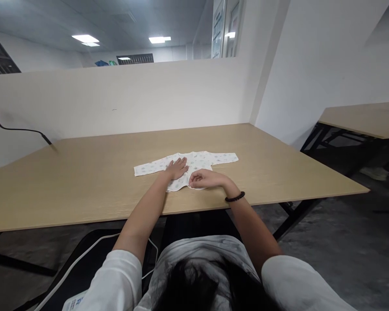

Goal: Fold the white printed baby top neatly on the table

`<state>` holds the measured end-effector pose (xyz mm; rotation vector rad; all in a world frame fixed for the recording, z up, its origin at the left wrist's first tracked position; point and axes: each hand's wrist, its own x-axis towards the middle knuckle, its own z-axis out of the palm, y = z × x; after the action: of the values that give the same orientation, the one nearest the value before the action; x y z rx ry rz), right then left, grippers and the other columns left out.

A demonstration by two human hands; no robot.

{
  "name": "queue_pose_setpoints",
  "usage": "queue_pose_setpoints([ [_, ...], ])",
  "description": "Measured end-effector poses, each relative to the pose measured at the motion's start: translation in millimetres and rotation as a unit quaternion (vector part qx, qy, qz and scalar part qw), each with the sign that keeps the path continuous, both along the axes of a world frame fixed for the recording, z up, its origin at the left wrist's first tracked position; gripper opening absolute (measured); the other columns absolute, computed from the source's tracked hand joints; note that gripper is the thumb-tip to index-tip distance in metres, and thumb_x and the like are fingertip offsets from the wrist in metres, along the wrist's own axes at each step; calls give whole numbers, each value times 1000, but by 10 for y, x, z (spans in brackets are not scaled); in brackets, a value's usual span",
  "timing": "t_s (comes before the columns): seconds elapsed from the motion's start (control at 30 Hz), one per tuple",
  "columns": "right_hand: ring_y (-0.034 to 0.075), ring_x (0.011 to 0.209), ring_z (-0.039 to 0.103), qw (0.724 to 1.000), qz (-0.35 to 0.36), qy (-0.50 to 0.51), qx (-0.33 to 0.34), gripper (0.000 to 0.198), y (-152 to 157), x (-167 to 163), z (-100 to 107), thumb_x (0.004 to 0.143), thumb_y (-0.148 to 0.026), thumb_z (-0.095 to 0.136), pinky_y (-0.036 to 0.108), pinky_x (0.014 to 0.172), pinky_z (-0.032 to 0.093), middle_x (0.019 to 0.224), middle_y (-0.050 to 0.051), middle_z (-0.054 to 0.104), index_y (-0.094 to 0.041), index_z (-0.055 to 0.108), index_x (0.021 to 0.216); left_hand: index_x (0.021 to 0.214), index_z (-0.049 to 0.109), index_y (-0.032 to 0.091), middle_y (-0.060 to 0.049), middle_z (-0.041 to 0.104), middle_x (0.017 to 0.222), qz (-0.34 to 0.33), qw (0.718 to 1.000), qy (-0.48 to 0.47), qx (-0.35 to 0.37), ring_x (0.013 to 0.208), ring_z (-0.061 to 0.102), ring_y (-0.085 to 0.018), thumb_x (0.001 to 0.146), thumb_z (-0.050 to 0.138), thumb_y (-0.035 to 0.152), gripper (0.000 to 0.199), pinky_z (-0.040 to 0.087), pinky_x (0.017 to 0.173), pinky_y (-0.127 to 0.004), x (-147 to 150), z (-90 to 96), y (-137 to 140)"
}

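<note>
Here on my feed, the left hand [177, 169] lies palm down on the small white printed shirt [199, 161], fingers slightly apart, touching the cloth rather than gripping it. The right hand [205, 178] sits just to its right, fingers curled inward at the shirt's near hem; whether they pinch the fabric, I can't tell from this angle.

The shirt itself lies spread near the middle of the tabletop [84, 181], closer to the near edge, its sleeves reaching out left and right. I lose part of its body under the left hand, and the right hand covers some of the near hem. The little print is too small for me to read. Down at the bottom, dark hair [188, 287] blocks part of the wearer's top, and a card [74, 301] at near left is cut off by the frame.

Around them I've got a dark bead bracelet [235, 197] on the right wrist, a black cable [22, 129] at far left, a pale partition [149, 99] closing off the far side, and another table [366, 121] off right.
</note>
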<state>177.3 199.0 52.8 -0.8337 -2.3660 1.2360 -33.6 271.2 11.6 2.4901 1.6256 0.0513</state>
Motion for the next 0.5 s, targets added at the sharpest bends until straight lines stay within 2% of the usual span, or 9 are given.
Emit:
queue_pose_setpoints([
  [0.03,16,81,64,999,0,34,-20,21,93,36,53,81,-35,64,27,73,50,90,4,70,-18,67,94,156,13,22,-6,14,162,2,1000,1,-1,150,9,-26,97,15,49,65,11,119,-53,1,1,4],
  [0.07,17,88,64,997,-32,73,-24,25,201,69,97,83,-38,62,28,77,51,97,6,70,-19,67,98,156,14,22,-6,15,162,2,1000,1,-2,150,10,-26,97,15,49,65,12,119,-53,0,4,7],
  [0.13,19,101,63,978,-166,126,18,31,441,110,136,87,-43,57,31,87,51,108,8,69,-18,65,104,156,14,23,-6,16,162,0,1000,1,-5,150,11,-26,96,15,51,66,13,119,-53,-9,16,9],
  [0.2,22,116,58,950,-284,98,86,39,655,115,85,90,-44,52,35,98,46,126,11,63,-18,61,118,156,12,23,-4,14,162,-5,1000,0,-8,150,11,-26,95,15,57,70,13,119,-53,-25,31,4],
  [0.23,23,124,53,944,-307,54,111,44,736,108,28,92,-46,49,38,104,42,136,12,57,-19,56,126,156,11,23,-4,13,162,-8,1000,-1,-10,150,10,-26,94,16,61,73,12,119,-53,-33,39,0],
  [0.3,26,139,38,936,-314,-78,140,55,837,95,-119,94,-51,44,44,115,29,150,12,42,-20,47,139,156,9,24,-4,10,162,-14,1000,-2,-15,150,8,-27,91,18,68,79,11,119,-53,-51,54,-10],
  [0.37,28,147,22,918,-305,-204,152,62,876,101,-260,94,-57,39,51,119,14,158,10,31,-23,40,146,157,9,25,-3,8,162,-13,1000,-3,-17,150,6,-28,88,20,73,84,10,119,-53,-67,66,-22],
  [0.43,28,149,15,903,-294,-270,159,65,898,136,-349,94,-61,33,55,119,6,160,7,25,-27,35,149,156,11,27,-3,9,162,-9,1000,-6,-17,150,5,-30,86,22,77,87,10,119,-53,-81,77,-34],
  [0.5,28,150,15,903,-283,-280,164,66,932,193,-382,94,-64,28,55,119,6,160,5,25,-30,33,151,156,12,27,-4,10,162,-10,1000,-10,-18,150,6,-31,84,25,78,89,10,119,-53,-94,90,-40],
])
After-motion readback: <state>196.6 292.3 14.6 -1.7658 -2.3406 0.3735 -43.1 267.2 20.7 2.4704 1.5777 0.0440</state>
